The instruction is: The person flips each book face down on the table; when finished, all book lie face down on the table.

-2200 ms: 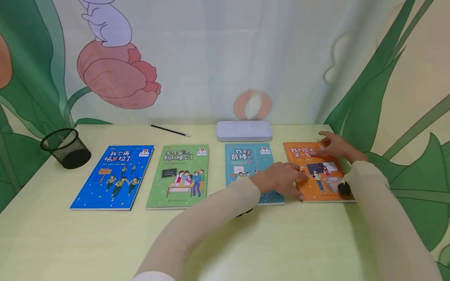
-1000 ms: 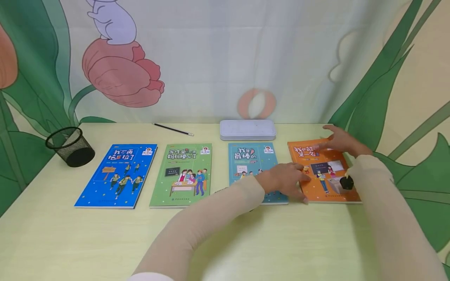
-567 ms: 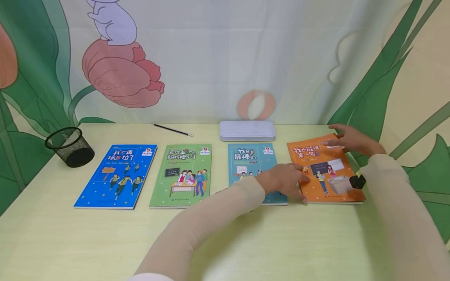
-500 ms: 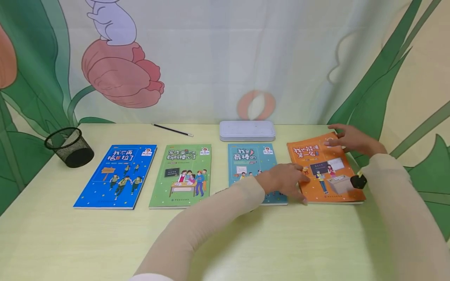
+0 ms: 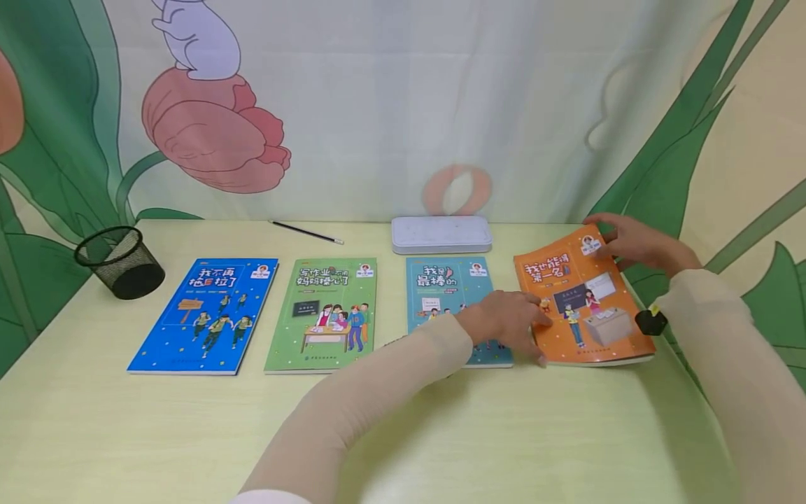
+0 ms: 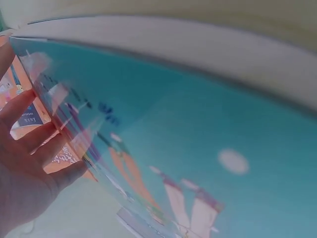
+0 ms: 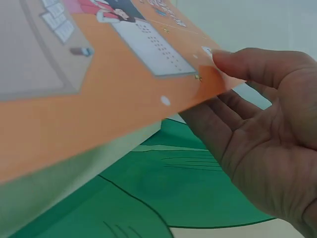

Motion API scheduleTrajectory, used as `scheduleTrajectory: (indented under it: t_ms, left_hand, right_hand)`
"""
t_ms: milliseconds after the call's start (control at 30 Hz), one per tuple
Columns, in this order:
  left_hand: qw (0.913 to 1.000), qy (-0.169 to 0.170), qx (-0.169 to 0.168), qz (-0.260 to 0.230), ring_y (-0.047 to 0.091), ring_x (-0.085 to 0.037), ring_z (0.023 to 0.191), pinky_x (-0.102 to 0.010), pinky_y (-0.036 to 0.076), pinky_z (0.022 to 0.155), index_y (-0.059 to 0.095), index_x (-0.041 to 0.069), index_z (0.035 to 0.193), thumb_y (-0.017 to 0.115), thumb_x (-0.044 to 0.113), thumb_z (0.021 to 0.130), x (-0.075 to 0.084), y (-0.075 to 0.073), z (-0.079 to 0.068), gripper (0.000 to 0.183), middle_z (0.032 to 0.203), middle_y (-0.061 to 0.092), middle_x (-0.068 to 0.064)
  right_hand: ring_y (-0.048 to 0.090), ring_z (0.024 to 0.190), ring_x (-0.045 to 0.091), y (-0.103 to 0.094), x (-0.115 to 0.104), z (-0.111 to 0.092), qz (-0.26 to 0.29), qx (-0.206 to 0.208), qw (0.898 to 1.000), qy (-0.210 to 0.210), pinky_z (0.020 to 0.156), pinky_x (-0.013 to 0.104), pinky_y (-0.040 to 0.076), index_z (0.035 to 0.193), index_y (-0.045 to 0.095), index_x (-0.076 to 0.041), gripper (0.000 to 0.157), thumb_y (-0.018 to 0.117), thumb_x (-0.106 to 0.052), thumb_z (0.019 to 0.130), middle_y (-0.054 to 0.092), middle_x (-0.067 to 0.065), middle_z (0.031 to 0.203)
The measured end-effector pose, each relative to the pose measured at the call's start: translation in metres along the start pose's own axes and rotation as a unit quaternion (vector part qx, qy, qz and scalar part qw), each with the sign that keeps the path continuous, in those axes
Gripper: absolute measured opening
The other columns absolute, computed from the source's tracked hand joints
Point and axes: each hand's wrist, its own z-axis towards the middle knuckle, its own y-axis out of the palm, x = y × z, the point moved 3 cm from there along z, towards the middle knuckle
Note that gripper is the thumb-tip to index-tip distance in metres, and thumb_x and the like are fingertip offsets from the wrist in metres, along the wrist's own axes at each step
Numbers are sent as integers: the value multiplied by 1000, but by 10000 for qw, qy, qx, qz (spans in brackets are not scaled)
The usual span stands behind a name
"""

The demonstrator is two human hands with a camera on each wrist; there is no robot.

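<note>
On the right of the table lies an orange book (image 5: 567, 315), its right side lifted and bent upward. My right hand (image 5: 648, 245) pinches it near the upper right corner; the right wrist view shows the thumb (image 7: 237, 62) on the cover and the other fingers underneath. My left hand (image 5: 506, 322) rests its spread fingers along the book's left edge. Under that hand and forearm, a teal book (image 5: 443, 294) is partly hidden. Up close in the left wrist view, the teal cover (image 6: 163, 104) fills most of the picture, with the fingers by its edge.
Further left lie a green book (image 5: 324, 315) and a blue book (image 5: 208, 315). A black mesh pen holder (image 5: 122, 262) stands at the left edge. Behind the books are a pencil (image 5: 306, 232) and a pale pencil case (image 5: 441, 234), in front of a printed curtain (image 5: 352, 105).
My right hand has moved right and slightly up, raising the right side of the orange book, which lay flat before. The left hand has stayed at its left edge.
</note>
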Motion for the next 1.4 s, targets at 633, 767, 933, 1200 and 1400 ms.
scheduleTrajectory:
  t_ms: [633,767,933,1200,1400]
  left_hand:
    - [9978,581,-75,-316,38,-13,143,-30,36,116,45,36,150,66,69,83,6,0,-28,77,160,36,6]
    - [9969,700,107,-352,46,-13,131,-27,41,111,50,32,147,64,68,84,4,-3,-31,74,154,44,5]
    - [9950,775,559,-276,47,-15,130,-28,42,110,53,28,145,64,69,84,0,-6,-33,74,152,48,1]
    - [9910,824,945,-460,40,-22,139,-33,39,115,47,28,148,64,71,83,0,-11,-35,80,160,35,-6]
    - [9895,582,1035,-826,21,-27,153,-40,31,122,23,39,158,65,72,81,1,-15,-37,94,169,12,-4]
  right_hand:
    - [67,91,31,11,-22,-28,-115,192,9997,-14,76,47,62,151,27,-4,59,55,-2,99,52,39,128]
    - [68,89,30,8,-25,-30,-87,385,9992,-64,74,46,62,151,28,-5,57,54,-2,99,53,39,126]
    - [66,92,32,1,-33,-35,-106,673,9976,-138,76,45,62,151,27,-6,57,53,-4,101,50,39,130]
    - [66,89,25,-11,-46,-46,5,1109,9938,-108,73,39,62,151,29,-10,58,56,-8,100,53,34,129]
    - [66,86,15,-20,-52,-51,395,1405,9892,-141,72,34,62,149,34,-19,58,62,-14,99,64,5,111]
